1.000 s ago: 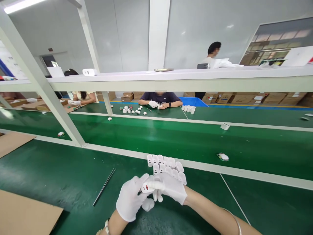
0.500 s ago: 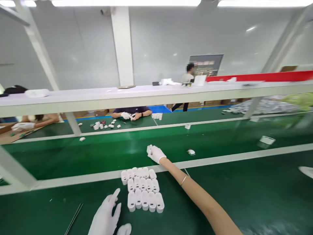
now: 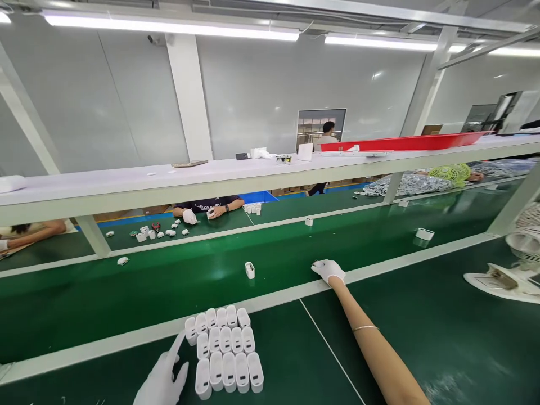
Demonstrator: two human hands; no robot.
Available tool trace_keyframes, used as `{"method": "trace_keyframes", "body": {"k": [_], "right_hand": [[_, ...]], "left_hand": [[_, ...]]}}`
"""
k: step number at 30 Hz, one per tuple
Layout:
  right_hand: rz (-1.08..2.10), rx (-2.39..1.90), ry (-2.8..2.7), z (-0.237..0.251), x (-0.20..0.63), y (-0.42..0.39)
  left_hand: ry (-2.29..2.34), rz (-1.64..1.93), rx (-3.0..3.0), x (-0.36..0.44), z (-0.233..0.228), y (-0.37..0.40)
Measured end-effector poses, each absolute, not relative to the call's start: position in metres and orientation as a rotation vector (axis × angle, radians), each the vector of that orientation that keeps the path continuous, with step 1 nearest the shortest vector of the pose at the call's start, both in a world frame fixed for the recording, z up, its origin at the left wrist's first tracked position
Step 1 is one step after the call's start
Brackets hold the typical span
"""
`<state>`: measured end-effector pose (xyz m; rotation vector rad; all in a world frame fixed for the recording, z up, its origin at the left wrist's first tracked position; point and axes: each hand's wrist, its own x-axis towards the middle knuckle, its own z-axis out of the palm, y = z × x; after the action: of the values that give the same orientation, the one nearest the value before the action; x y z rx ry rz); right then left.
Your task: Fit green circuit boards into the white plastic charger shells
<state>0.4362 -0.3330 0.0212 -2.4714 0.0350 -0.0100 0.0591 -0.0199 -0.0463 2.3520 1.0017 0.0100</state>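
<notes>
My right hand [image 3: 328,271], in a white glove, reaches over the green belt. Its fingers close at the belt surface on a small white part [image 3: 314,264] with a dark edge, mostly hidden by the glove. To its left, a white oval casing [image 3: 250,270] stands alone on the belt. My left hand [image 3: 162,376], also gloved, is held with thumb and index finger apart and nothing between them. The index fingertip is beside several white oval casings [image 3: 228,371], which stand in three rows on the near green table, each with a small dark slot inside.
A pale rail [image 3: 278,295] separates the belt [image 3: 189,281] from the near table. Overhead runs a long shelf [image 3: 211,183] with a red tray [image 3: 405,143]. A co-worker's hands [image 3: 189,216] work opposite. At right sits a white fan [image 3: 514,270]; other white parts [image 3: 424,234] lie on the belt.
My right hand has let go of a white casing on the belt and moved right onto the small white part. The view has turned right. My left hand stays open beside the rows.
</notes>
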Motion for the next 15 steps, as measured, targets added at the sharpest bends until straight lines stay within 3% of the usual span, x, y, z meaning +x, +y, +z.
{"method": "trace_keyframes", "body": {"k": [9, 15], "right_hand": [[0.038, -2.003, -0.378, 0.038, 0.394, -0.299], [0.199, -1.741, -0.887, 0.080, 0.295, -0.248]], "left_hand": [[0.789, 0.285, 2.579, 0.077, -0.024, -0.017], [0.648, 0.497, 2.472, 0.046, -0.010, -0.036]]}}
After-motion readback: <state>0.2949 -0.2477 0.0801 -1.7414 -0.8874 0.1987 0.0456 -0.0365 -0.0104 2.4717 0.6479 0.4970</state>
